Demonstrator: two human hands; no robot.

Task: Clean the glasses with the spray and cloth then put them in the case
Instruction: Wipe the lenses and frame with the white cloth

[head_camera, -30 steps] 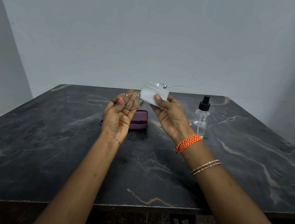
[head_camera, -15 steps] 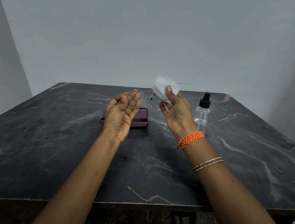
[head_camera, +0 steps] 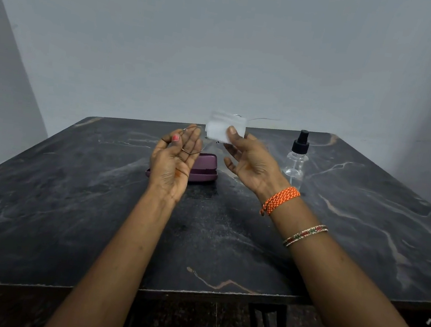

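Thin wire-rimmed glasses (head_camera: 202, 149) are held up above the table between both hands. My left hand (head_camera: 175, 159) pinches the left round lens between thumb and fingers. My right hand (head_camera: 248, 162) presses a folded white cloth (head_camera: 222, 129) over the right lens, thumb on top; one temple arm sticks out to the right behind the cloth. A closed purple case (head_camera: 204, 168) lies on the table just behind my left hand, partly hidden by it. The clear spray bottle (head_camera: 296, 159) with a black pump stands upright to the right of my right hand.
The dark marble-patterned table (head_camera: 68, 199) ends in a front edge close to me and meets a plain grey wall at the back. Dark chair or table legs show under the front edge.
The cloth in my right hand shifted across the right lens, from bunched up half a second ago back to flat over it. My left hand kept its hold on the glasses.
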